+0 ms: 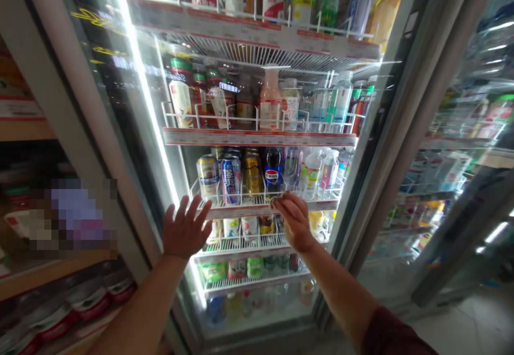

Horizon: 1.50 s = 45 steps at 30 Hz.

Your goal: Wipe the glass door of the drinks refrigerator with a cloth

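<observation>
My left hand (185,231) is raised with its fingers spread, in front of the left side of a lit drinks fridge (247,211). It holds nothing. My right hand (296,222) is closed, its fingers pinched together at the height of the can shelf. Something small and brownish seems to show at the fingertips, too unclear to name. Behind the hands stand a white-and-gold can (208,177), a blue can (231,178), a gold can (252,174) and a dark cola bottle with a blue label (272,167). Reflections suggest glass between hands and drinks.
Higher wire-railed shelves (257,136) carry several bottles, among them a pink one (270,100). Lower shelves hold cartons and cups. A metal door frame (373,130) runs up the right side. Left of the fridge, a wooden shelf (52,276) bears red-labelled bottles (90,296).
</observation>
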Tool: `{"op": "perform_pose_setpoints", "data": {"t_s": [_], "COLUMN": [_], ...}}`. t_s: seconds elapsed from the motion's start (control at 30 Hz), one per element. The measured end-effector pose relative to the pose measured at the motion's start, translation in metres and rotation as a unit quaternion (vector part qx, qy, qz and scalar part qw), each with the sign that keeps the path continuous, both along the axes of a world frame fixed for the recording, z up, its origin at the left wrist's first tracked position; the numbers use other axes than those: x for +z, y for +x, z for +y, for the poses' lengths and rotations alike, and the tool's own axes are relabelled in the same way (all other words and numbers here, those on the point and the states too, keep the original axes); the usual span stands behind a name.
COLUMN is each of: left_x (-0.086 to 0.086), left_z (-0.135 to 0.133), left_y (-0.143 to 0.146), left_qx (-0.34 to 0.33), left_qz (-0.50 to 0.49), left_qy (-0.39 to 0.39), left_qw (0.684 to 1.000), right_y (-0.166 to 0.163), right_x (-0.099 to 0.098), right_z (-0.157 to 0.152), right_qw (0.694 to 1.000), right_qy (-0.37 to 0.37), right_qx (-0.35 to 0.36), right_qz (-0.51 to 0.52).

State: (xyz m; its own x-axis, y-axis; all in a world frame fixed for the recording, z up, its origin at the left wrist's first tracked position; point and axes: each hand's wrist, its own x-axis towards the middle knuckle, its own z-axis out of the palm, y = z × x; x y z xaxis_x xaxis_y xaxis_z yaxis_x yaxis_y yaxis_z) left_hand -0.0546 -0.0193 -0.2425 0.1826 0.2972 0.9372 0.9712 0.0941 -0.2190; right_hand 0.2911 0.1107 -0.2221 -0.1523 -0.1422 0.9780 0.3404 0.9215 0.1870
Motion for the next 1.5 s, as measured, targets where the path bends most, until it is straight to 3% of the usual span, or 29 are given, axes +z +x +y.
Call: {"op": "perform_pose_setpoints", "data": {"t_s": [0.1,0.17,0.33,0.4,0.6,0.8,0.97,1.03,1.23,1.3,1.43,1.5], "left_x": [0.001,0.003,0.004,0.003,0.004,0.006,0.006,0.005,0.003,0.004,0.006,0.007], "left_z": [-0.001,-0.002,-0.003,-0.003,-0.005,-0.006,-0.008,-0.008,-0.008,-0.008,-0.008,-0.008], "left_y": [0.001,0.003,0.007,0.006,0.007,0.009,0.009,0.009,0.007,0.007,0.010,0.011], "left_qx": [0.011,0.017,0.023,0.028,0.023,0.030,0.015,0.015,0.010,0.015,-0.011,-0.010], "left_qz": [0.019,0.039,0.047,0.026,0.042,0.057,0.047,0.042,0.028,0.031,0.034,0.037], "left_qy": [0.003,0.016,0.020,0.006,0.011,0.020,0.008,0.007,-0.008,-0.006,0.004,0.006], "left_qw": [1.000,0.999,0.998,0.999,0.999,0.998,0.999,0.999,1.000,0.999,0.999,0.999], "right_y": [-0.005,-0.007,-0.022,-0.030,-0.046,-0.075,-0.090,-0.090,-0.098,-0.105,-0.116,-0.116], "right_x": [-0.030,-0.035,0.001,0.002,-0.042,-0.010,-0.034,-0.035,0.016,0.011,-0.024,-0.023], "right_z": [-0.011,-0.016,-0.012,-0.013,-0.042,-0.045,-0.045,-0.047,-0.047,-0.051,-0.062,-0.065], "right_qw": [0.997,0.995,0.998,0.999,0.996,0.997,0.989,0.984,0.997,0.997,0.984,0.982], "right_qy": [0.024,0.014,-0.018,-0.009,-0.011,-0.027,0.038,0.041,0.005,0.018,0.080,0.072], "right_qx": [0.020,0.039,0.057,0.049,0.029,0.053,0.069,0.067,0.025,0.032,0.081,0.079], "right_qz": [-0.066,-0.092,-0.001,0.018,-0.084,-0.043,-0.125,-0.163,-0.066,-0.064,-0.136,-0.153]}}
